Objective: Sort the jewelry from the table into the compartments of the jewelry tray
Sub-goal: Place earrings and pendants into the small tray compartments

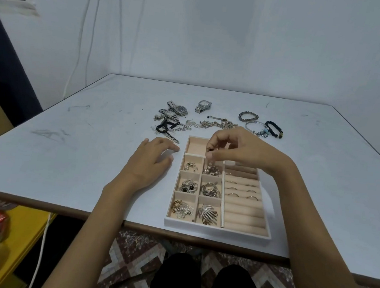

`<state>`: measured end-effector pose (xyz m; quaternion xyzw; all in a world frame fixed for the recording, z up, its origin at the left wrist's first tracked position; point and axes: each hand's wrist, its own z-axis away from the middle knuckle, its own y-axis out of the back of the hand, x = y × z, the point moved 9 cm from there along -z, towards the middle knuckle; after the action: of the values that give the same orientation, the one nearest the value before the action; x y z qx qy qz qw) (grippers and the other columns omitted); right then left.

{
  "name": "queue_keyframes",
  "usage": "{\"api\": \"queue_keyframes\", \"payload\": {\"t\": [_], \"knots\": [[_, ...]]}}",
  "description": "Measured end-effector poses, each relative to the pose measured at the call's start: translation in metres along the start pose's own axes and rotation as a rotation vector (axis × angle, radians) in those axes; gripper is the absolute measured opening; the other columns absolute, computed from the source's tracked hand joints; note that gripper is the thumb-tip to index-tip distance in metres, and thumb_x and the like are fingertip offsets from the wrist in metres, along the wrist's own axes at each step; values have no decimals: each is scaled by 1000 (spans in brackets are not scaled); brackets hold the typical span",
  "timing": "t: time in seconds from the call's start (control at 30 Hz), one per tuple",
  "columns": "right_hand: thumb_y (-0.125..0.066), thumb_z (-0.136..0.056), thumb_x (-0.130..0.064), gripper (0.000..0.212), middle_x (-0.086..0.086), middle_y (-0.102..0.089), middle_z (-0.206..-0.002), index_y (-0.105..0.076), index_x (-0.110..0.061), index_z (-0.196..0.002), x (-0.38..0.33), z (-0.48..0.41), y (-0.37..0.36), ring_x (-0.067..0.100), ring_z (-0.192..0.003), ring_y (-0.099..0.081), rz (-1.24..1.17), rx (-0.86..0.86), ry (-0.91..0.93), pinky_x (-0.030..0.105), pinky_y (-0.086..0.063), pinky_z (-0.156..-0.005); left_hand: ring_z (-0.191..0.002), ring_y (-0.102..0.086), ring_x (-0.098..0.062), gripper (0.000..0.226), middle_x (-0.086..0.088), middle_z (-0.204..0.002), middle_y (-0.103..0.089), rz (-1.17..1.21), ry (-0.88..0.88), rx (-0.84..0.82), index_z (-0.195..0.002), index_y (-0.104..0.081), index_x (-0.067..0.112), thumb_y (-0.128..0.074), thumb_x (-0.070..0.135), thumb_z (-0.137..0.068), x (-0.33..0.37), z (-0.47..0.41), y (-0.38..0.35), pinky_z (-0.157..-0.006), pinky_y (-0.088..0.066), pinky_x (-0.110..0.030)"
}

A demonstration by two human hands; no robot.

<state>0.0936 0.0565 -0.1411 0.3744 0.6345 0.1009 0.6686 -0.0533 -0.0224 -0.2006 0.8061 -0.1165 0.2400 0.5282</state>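
White table (70, 154), tray (217, 230) near the edge: my right hand (237, 149) pinches a tiny piece (209, 149) over a small slot (220, 167), left hand (151, 161) flat alongside, and I reckon a sloppy drop bounces it out.

The tray (217, 230) sits at the near edge of the table (66, 154). Behind it lie chains (216, 125), with watches (180, 109) further back on the left and bracelets (248, 116) back on the right. Rings (242, 190) stand in the tray's right section. The left hand (152, 158) rests on the table just left of the tray. The right hand (235, 148) hangs over the tray's far end, pinching a small piece (209, 149).
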Motion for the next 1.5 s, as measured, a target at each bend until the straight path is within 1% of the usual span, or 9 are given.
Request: {"api": "queue_keyframes", "payload": {"t": [0.13, 0.37, 0.53, 0.63, 0.83, 1.0, 1.13, 1.27, 1.5], "knots": [[-74, -82, -20, 9, -6, -66, -81, -73, -11, -81, 11, 1, -3, 3, -64, -50, 63, -35, -72, 12, -39, -61, -126, -42, -12, 43, 3, -131, -52, 10, 12, -33, -122, -59, 21, -38, 33, -87, 1, 1, -1, -118, -10, -41], [-78, -77, -22, 10, -13, -60, -79, -75, -12, -78, 32, -3, -2, 6, -74, -52, 225, -11, -168, 19, -39, -68, -127, -42, -14, 34, 2, -132, -51, 20, 11, -36, -123, -59, 20, -42, 27, -94, 1, 1, -1, -118, -13, -45], [-81, -73, -21, 8, -7, -60, -78, -76, -17, -78, 31, -4, -1, 8, -73, -50, 260, 17, -158, 21, -40, -64, -128, -41, -14, 29, 2, -134, -50, 13, 19, -33, -124, -58, 21, -46, 16, -98, 0, 0, -2, -118, -12, -44], [-80, -72, -19, 10, 2, -61, -77, -76, -23, -80, 27, -5, -3, 6, -66, -47, 256, -6, -130, 18, -38, -60, -126, -41, -13, 29, 3, -133, -50, 17, 25, -40, -123, -58, 21, -45, 17, -98, 0, 1, -2, -118, -12, -42], [-82, -71, -21, 12, -3, -59, -71, -75, -23, -81, 26, -5, -5, 3, -62, -45, 225, -17, -114, 14, -35, -56, -126, -42, -14, 28, 2, -133, -50, 14, 34, -40, -123, -58, 21, -47, 16, -98, 0, 1, -2, -118, -13, -42], [-75, -80, -23, 4, 10, -66, -74, -74, -20, -79, 24, -6, 3, 9, -62, -48, 179, 41, -69, 20, -39, -59, -123, -46, -15, 33, 5, -128, -53, 89, 89, -52, -116, -62, 25, -47, 30, -88, -5, -2, -2, -107, -33, -37], [-70, -83, -18, 3, 7, -68, -84, -73, -17, -81, 29, -7, 27, 10, -69, -50, 204, 245, -76, 23, -41, -65, -106, -58, -11, 24, 14, -105, -64, 186, 254, 60, -95, -66, 34, -49, 31, -77, -11, -11, 9, -92, -46, -33], [-67, -83, -23, 7, -8, -65, -84, -67, -29, -78, 48, -8, 41, 10, -77, -56, 317, 370, -160, 35, -49, -75, -96, -60, -16, 21, 14, -91, -62, 50, 268, 146, -101, -68, 27, -55, 28, -85, -9, -45, 19, -90, -45, -35], [-63, -85, -22, 11, -10, -64, -85, -65, -29, -77, 54, -7, 47, 11, -77, -57, 310, 410, -200, 38, -51, -78, -117, -48, -26, 30, -1, -119, -64, -257, 259, 136, -117, -64, 21, -43, 26, -96, -10, -121, -4, -94, -28, -39]]}}
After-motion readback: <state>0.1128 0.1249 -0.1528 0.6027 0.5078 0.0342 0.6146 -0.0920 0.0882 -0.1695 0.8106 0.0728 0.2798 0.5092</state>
